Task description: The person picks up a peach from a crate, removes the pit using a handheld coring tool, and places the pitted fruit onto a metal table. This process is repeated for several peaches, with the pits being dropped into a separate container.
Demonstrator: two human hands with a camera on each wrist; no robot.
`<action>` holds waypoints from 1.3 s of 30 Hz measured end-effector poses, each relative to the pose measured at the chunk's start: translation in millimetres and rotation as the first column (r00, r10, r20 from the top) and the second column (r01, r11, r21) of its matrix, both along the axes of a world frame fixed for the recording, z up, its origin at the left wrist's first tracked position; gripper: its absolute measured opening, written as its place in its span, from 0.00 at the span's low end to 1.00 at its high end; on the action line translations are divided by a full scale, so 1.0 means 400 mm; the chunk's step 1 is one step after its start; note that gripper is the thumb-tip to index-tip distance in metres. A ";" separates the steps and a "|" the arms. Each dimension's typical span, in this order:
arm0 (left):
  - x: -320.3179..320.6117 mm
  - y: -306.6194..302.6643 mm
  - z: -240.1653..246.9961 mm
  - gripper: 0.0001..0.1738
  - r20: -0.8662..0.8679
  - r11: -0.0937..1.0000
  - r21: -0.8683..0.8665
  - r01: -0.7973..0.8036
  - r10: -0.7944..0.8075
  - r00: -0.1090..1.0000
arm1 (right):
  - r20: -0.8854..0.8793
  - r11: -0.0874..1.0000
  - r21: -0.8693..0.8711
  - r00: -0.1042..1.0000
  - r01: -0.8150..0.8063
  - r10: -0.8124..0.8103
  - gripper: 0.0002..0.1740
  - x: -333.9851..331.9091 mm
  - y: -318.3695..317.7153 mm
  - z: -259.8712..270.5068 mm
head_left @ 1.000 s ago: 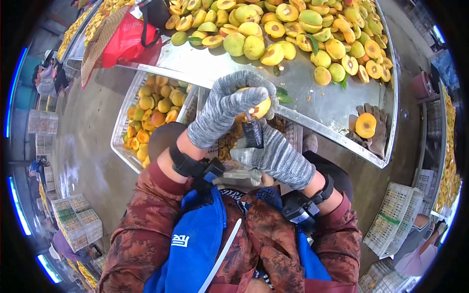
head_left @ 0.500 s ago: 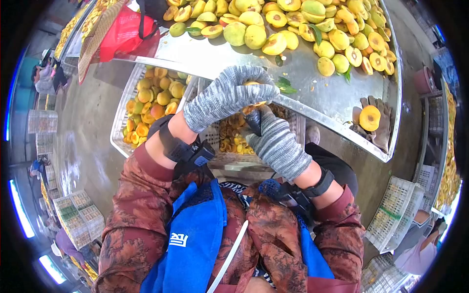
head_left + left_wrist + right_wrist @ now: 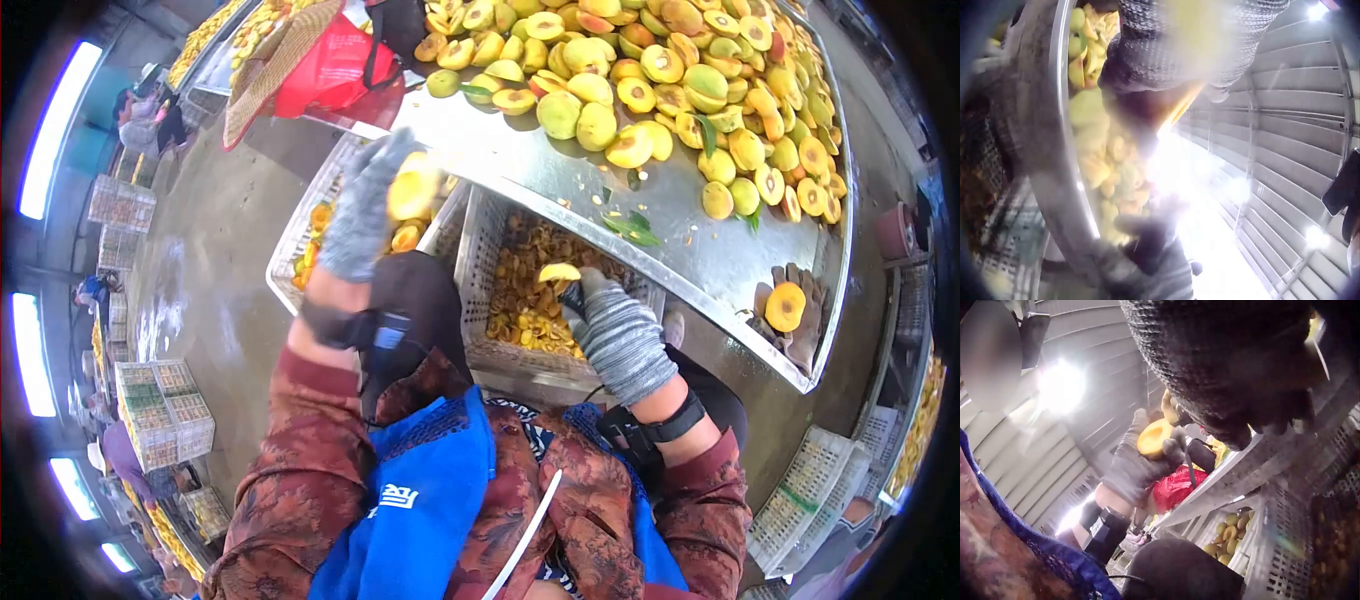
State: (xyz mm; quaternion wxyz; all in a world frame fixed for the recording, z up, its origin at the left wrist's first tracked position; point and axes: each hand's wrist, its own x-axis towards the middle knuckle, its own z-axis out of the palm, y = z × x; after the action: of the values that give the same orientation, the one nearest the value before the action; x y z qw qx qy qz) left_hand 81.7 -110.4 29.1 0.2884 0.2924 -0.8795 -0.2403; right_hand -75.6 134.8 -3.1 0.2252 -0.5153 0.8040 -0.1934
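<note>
My gloved left hand (image 3: 362,215) holds a yellow peach half (image 3: 413,190) over the fruit crate on the left, blurred in the head view. The round cut face of that half (image 3: 1154,439) shows between the fingers in the right wrist view. Over the middle crate, my gloved right hand (image 3: 622,335) grips a black-handled pitting knife (image 3: 572,298), its blade mostly hidden. A yellow peach piece (image 3: 558,272) sits at the knife's end beside the thumb. The two hands are well apart.
A metal table (image 3: 690,270) bears a heap of peaches (image 3: 660,65), with brown gloves (image 3: 805,335) at its near right corner. A white crate (image 3: 285,255) of peach halves and another crate (image 3: 480,235) of scraps stand below. A red bag (image 3: 330,70) lies at the back left.
Both hands were together around the peach and the knife. They have parted: the left hand has swung left with a peach half, while the right stays over the middle crate with a piece.
</note>
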 end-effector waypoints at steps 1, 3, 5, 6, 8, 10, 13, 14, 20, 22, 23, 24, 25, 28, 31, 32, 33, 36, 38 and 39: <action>0.035 -0.032 0.013 0.17 -0.148 0.937 0.347 0.043 0.009 0.989 | -0.024 0.999 -0.030 0.999 -0.022 0.021 0.17 0.003 0.007 -0.019; 0.049 0.002 0.085 0.18 0.470 0.849 -0.404 -0.340 0.511 0.719 | -0.006 0.997 0.062 0.999 -0.035 0.035 0.16 0.003 0.007 -0.011; 0.031 0.024 0.086 0.16 0.190 0.943 0.117 -0.311 0.286 0.939 | -0.017 0.997 0.058 0.998 -0.056 0.057 0.15 0.006 0.012 -0.006; 0.026 0.042 0.084 0.16 -0.194 0.819 0.571 -0.058 0.203 0.960 | -0.016 0.997 0.065 0.999 -0.043 0.044 0.15 0.007 0.011 -0.007; -0.052 0.148 0.114 0.18 -0.118 0.867 0.482 0.126 -0.078 0.990 | 0.018 0.998 0.010 0.998 -0.058 0.058 0.14 -0.001 0.002 -0.008; -0.122 0.216 0.118 0.18 -0.007 0.829 0.266 0.492 -0.508 0.861 | 0.044 0.999 -0.011 0.998 -0.041 0.041 0.14 -0.008 0.001 0.007; -0.159 0.249 0.034 0.19 0.199 0.787 0.103 0.609 -0.616 0.762 | 0.071 0.996 -0.093 0.997 0.006 0.001 0.15 -0.019 0.006 0.005; -0.165 0.254 0.023 0.17 0.179 0.776 0.044 0.629 -0.625 0.760 | 0.072 0.996 -0.089 0.997 0.021 -0.014 0.15 -0.025 0.010 0.002; -0.201 0.262 0.000 0.13 0.225 0.676 -0.267 0.687 -0.649 0.727 | 0.040 0.995 -0.077 0.997 0.063 -0.060 0.13 -0.036 0.031 -0.009; -0.217 0.261 0.000 0.12 0.178 0.733 -0.124 0.669 -0.647 0.741 | -0.054 0.998 0.029 0.997 0.062 -0.060 0.12 -0.037 0.036 -0.006; -0.233 0.263 0.024 0.11 0.172 0.739 -0.102 0.666 -0.646 0.744 | -0.142 0.989 0.137 0.989 0.054 -0.034 0.10 -0.038 0.041 -0.007; -0.246 0.256 0.022 0.11 0.174 0.729 -0.098 0.677 -0.658 0.733 | -0.138 0.988 0.139 0.989 0.068 -0.049 0.10 -0.035 0.049 -0.015; -0.257 0.245 0.019 0.12 0.213 0.697 0.055 0.715 -0.708 0.674 | -0.152 0.993 0.121 0.988 -0.002 0.020 0.09 -0.029 0.056 -0.030; -0.306 0.229 0.022 0.18 0.118 0.601 0.562 0.568 -0.738 0.665 | -0.121 0.994 0.054 0.987 -0.097 0.103 0.07 0.000 0.082 -0.059; -0.445 0.166 -0.004 0.22 0.218 0.854 0.217 0.474 -0.515 0.829 | -0.004 0.984 0.067 0.986 -0.167 0.168 0.08 0.019 0.083 -0.048; -0.492 0.144 -0.026 0.24 0.315 0.812 -0.204 0.546 -0.474 0.822 | -0.005 0.985 0.069 0.987 -0.159 0.160 0.08 0.022 0.084 -0.048; -0.537 0.119 -0.060 0.24 0.311 0.807 -0.208 0.553 -0.481 0.820 | 0.004 0.985 0.055 0.986 -0.164 0.164 0.08 0.021 0.082 -0.048; -0.611 0.096 -0.105 0.26 0.513 0.627 -0.538 0.563 -0.286 0.809 | 0.004 0.988 0.040 0.989 -0.147 0.146 0.08 0.015 0.077 -0.047; -0.615 0.131 -0.066 0.26 0.755 0.692 -0.275 0.667 -0.275 0.596 | 0.022 0.988 -0.029 0.988 -0.150 0.150 0.09 0.001 0.083 -0.019; -0.614 0.144 -0.066 0.25 0.739 0.677 -0.262 0.688 -0.317 0.594 | 0.031 0.989 -0.030 0.989 -0.147 0.148 0.09 -0.005 0.084 -0.011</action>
State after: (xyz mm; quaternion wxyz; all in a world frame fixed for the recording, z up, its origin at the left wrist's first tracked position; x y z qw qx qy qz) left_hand -163.9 -52.7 2.7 -0.0452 -0.0083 -0.9977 0.0495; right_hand -77.8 168.6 -7.4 0.2450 -0.5729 0.7573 -0.1956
